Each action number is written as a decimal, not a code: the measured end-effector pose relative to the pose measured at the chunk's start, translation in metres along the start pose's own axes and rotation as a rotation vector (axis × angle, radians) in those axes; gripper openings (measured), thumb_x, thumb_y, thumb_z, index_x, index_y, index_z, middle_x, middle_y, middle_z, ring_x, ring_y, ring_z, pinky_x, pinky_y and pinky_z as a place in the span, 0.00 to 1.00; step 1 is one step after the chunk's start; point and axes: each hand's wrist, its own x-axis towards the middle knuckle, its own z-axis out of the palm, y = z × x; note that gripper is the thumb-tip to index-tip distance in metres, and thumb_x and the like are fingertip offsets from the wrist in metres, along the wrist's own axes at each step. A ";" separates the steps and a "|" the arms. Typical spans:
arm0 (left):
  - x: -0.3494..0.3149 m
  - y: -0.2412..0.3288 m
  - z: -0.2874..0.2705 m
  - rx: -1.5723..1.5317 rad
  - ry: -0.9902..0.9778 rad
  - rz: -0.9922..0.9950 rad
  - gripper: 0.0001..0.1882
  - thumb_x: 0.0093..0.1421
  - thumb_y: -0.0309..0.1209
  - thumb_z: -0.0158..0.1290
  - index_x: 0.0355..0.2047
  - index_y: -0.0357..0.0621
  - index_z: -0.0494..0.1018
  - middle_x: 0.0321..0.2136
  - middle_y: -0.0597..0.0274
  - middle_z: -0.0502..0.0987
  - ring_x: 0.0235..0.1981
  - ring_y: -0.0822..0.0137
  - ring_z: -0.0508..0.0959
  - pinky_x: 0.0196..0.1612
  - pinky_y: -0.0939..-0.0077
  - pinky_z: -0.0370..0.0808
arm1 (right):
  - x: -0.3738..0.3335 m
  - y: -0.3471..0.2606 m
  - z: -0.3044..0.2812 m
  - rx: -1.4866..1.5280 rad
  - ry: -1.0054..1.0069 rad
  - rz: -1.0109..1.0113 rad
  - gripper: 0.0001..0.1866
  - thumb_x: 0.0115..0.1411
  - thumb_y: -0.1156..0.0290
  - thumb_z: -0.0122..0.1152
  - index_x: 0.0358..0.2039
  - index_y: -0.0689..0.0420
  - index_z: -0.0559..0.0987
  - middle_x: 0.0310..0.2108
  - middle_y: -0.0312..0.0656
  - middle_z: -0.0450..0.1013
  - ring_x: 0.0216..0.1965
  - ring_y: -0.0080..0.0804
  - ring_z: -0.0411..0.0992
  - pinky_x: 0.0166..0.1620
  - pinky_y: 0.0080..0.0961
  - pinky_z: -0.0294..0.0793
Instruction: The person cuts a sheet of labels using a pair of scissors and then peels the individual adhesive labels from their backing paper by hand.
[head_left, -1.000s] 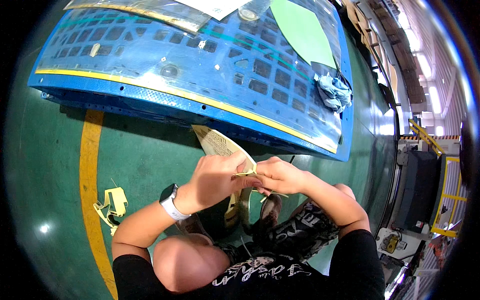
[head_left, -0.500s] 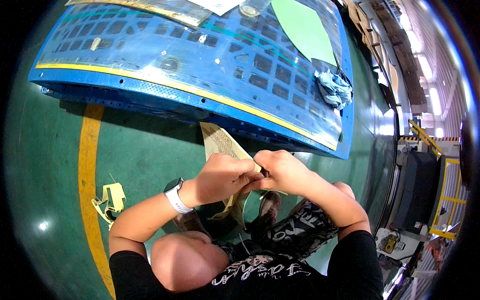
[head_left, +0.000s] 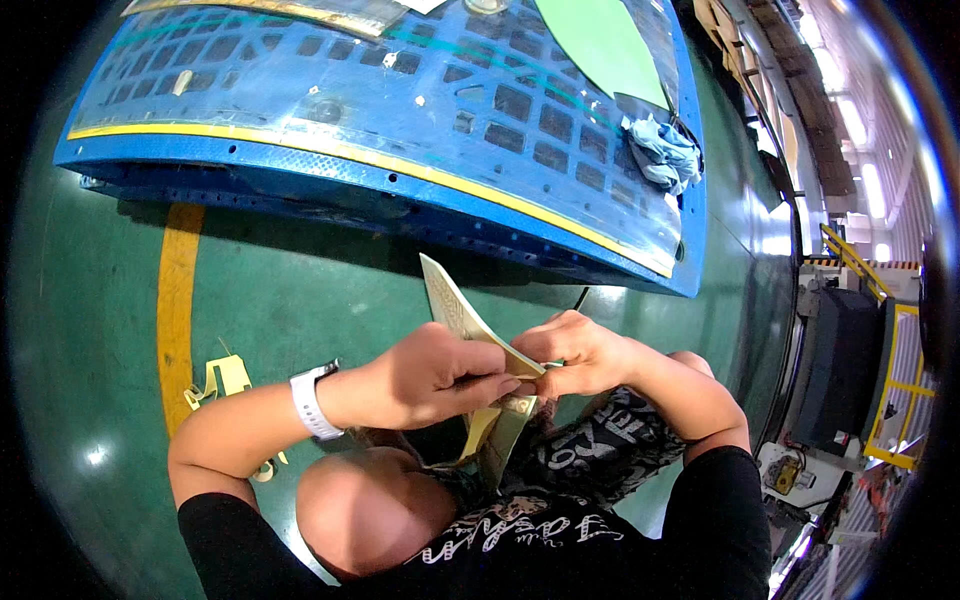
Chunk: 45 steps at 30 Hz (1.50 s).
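Note:
A bent, cream-coloured thin sheet with a faint printed pattern on one face is between my hands, above the floor and in front of my knees. My left hand is closed on it, thumb and fingers pinching near its middle. Against the other side my right hand pinches the sheet's edge, its fingertips close to my left thumb. The sheet's upper end points toward the blue platform, and a lower flap and a yellowish strip hang below my hands. My fingers hide part of the edge.
Ahead stands a low blue platform with a yellow-lined front edge and a clear cover. On it lie a green sheet and a crumpled light-blue cloth. Yellow cut scraps lie on the green floor at my left, beside a yellow line.
My left forearm has swung outward to the left, and both hands sit slightly lower. The sheet has turned more edge-on, with its lower flap showing more below my hands.

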 end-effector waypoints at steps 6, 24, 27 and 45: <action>-0.028 0.005 0.001 -0.088 0.064 -0.077 0.14 0.60 0.32 0.51 0.21 0.37 0.67 0.13 0.56 0.64 0.16 0.68 0.62 0.20 0.72 0.62 | -0.001 -0.001 0.010 0.070 0.039 -0.095 0.07 0.53 0.77 0.58 0.31 0.64 0.71 0.24 0.45 0.71 0.20 0.33 0.71 0.22 0.30 0.68; -0.021 -0.028 0.011 0.292 0.311 -0.001 0.14 0.56 0.40 0.56 0.25 0.42 0.71 0.15 0.54 0.70 0.16 0.55 0.73 0.19 0.67 0.66 | 0.024 -0.008 0.020 -0.255 -0.106 0.201 0.07 0.56 0.73 0.52 0.33 0.62 0.72 0.23 0.44 0.68 0.24 0.39 0.70 0.29 0.27 0.69; -0.016 -0.041 0.010 0.337 0.286 0.069 0.13 0.55 0.42 0.55 0.28 0.46 0.73 0.17 0.51 0.72 0.20 0.49 0.74 0.21 0.63 0.68 | 0.026 -0.009 0.020 -0.241 -0.068 0.209 0.11 0.52 0.73 0.53 0.37 0.60 0.73 0.25 0.48 0.69 0.26 0.47 0.69 0.30 0.34 0.69; -0.057 0.001 -0.004 0.107 0.365 -0.143 0.10 0.60 0.33 0.50 0.25 0.40 0.74 0.13 0.57 0.69 0.13 0.65 0.72 0.18 0.71 0.66 | -0.005 -0.018 0.010 -0.078 -0.023 0.258 0.20 0.63 0.65 0.51 0.17 0.60 0.66 0.12 0.37 0.63 0.13 0.31 0.63 0.20 0.25 0.64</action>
